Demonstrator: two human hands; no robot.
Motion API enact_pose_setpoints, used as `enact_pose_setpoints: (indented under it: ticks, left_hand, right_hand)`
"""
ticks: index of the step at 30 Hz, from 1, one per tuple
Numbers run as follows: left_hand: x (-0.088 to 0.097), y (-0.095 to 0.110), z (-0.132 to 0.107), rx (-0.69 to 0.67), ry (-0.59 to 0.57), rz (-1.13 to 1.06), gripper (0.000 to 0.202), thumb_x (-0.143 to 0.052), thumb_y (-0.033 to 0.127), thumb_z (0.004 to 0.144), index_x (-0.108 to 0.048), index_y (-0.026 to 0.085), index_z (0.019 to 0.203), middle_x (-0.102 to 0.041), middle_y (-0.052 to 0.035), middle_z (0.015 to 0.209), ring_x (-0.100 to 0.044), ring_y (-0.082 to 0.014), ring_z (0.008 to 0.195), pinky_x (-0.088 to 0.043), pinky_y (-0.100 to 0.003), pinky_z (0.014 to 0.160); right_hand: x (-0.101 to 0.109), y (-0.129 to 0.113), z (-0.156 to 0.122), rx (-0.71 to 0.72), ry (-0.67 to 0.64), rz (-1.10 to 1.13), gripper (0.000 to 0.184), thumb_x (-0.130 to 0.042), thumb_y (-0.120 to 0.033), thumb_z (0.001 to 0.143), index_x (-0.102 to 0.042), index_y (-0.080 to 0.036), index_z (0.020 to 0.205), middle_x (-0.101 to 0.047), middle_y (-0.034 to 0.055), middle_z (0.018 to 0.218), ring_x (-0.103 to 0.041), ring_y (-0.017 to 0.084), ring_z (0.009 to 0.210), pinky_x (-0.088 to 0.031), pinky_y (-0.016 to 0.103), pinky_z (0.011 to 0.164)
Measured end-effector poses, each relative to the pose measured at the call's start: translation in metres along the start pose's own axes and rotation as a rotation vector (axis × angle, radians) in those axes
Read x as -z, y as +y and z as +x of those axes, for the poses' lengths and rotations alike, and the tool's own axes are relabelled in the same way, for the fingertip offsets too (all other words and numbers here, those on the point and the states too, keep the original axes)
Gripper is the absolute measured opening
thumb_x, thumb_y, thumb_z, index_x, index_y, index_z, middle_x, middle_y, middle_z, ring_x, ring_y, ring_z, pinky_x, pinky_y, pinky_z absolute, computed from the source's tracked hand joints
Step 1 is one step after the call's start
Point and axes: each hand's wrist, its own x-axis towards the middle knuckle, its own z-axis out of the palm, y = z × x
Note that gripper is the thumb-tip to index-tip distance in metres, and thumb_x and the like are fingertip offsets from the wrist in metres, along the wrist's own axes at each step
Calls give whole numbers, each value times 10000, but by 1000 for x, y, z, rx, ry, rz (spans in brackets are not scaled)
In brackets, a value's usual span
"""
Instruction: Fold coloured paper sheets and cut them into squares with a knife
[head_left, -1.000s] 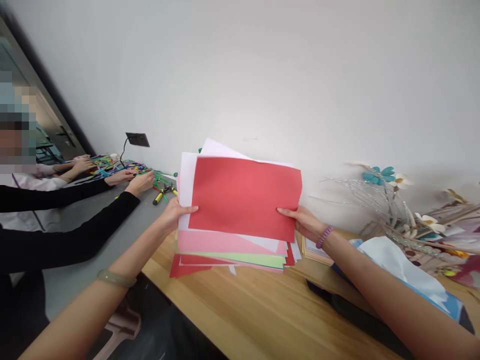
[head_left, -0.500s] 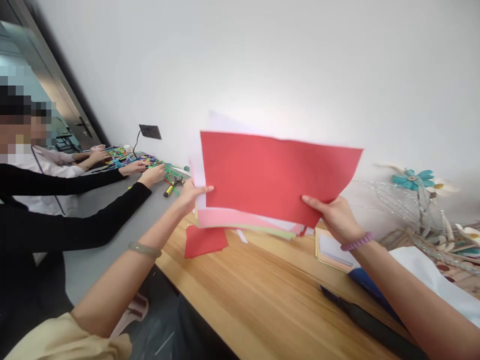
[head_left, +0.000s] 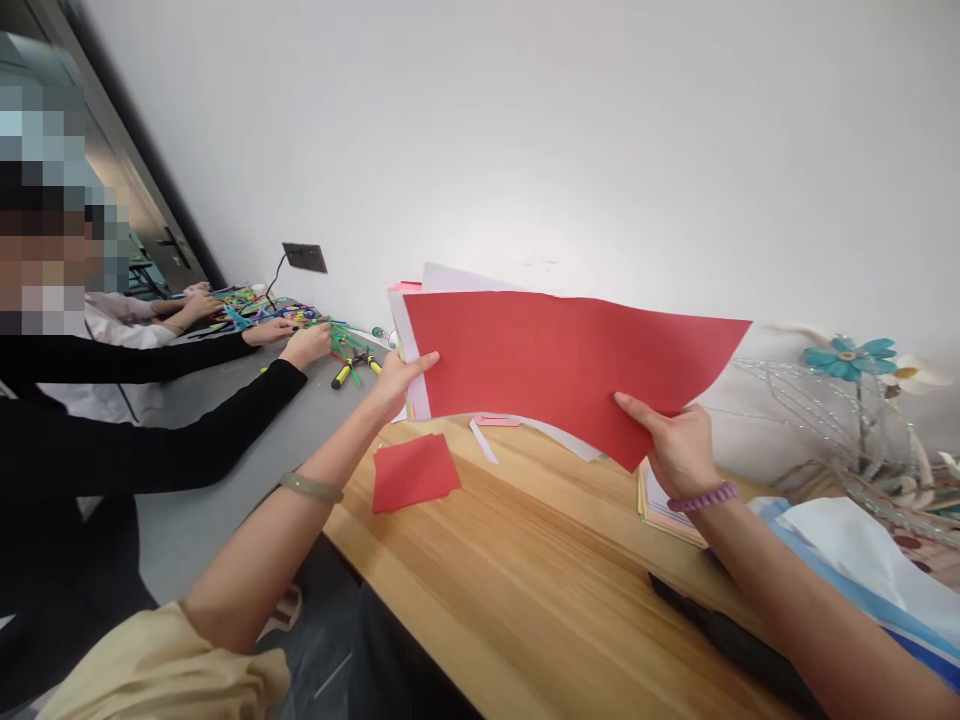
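A stack of paper sheets (head_left: pixel 525 350), red in front with white and pink edges behind, is held up above the wooden table. My left hand (head_left: pixel 399 378) grips its left edge, thumb on the red face. At the lower right corner, my right hand (head_left: pixel 679 440) pinches the stack with the thumb in front; the fingers behind are hidden. The sheets bow between both hands. Below them, smaller red paper pieces (head_left: pixel 416 472) lie on the table, beside a narrow white paper strip (head_left: pixel 484 441).
On the right are a pile of cut papers (head_left: pixel 667 510), a black utility knife (head_left: pixel 727 630) partly under my forearm, a tissue pack (head_left: pixel 862 560) and a blue artificial flower (head_left: pixel 847 357). Left, co-workers' hands (head_left: pixel 307 345) handle coloured pipe cleaners near yellow-handled pliers (head_left: pixel 352 368).
The lower edge of the stack has bowed more, and the pink and green sheets hanging below the red one are now mostly out of sight. The right hand has lowered slightly.
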Motion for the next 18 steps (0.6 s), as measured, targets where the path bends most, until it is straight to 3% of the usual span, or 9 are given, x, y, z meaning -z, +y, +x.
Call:
enact_pose_setpoints:
  ticks: [2,6,10,14,18]
  left_hand:
    - [2,-3,-2,42,-35,6,596,-807,449,480,-636,154,968,-685,-91,995,-635,-278,943,-499,-368,834]
    - [5,-26,-30,140,-52,39,589,-797,464,508,-636,134,969,-697,-124,933,-656,-301,862,-525,-388,758]
    - [3,-34,-38,101,14,53,556,-780,445,559,-621,129,988,-686,-122,988,-649,-292,877,-524,-372,753]
    - [-4,-2,-8,-30,15,24,572,-799,431,515,-628,122,965,-683,-115,988,-646,-283,886,-514,-369,778]
    - [-19,39,18,-195,3,-4,473,-800,414,526,-649,132,874,-686,-72,959,-619,-257,971,-487,-331,845]
  right_hand:
    - [2,4,-4,-36,-47,-6,335,-583,-300,826,-538,-172,1133,-548,72,1169,-548,210,1014,-467,445,832]
    - [0,25,-27,-149,-149,-41,319,-577,-300,832,-545,-166,1119,-566,68,1134,-568,196,972,-479,427,810]
    - [-6,27,-35,-174,-148,-83,308,-572,-312,836,-551,-162,1104,-581,64,1099,-582,185,931,-496,406,775]
    - [-11,-7,-16,-52,-35,-126,270,-595,-296,820,-578,-153,1048,-601,57,1070,-590,180,924,-497,404,781]
    - [-14,-44,7,129,115,-179,286,-698,-333,715,-621,-169,936,-635,48,1030,-558,225,1024,-475,432,856]
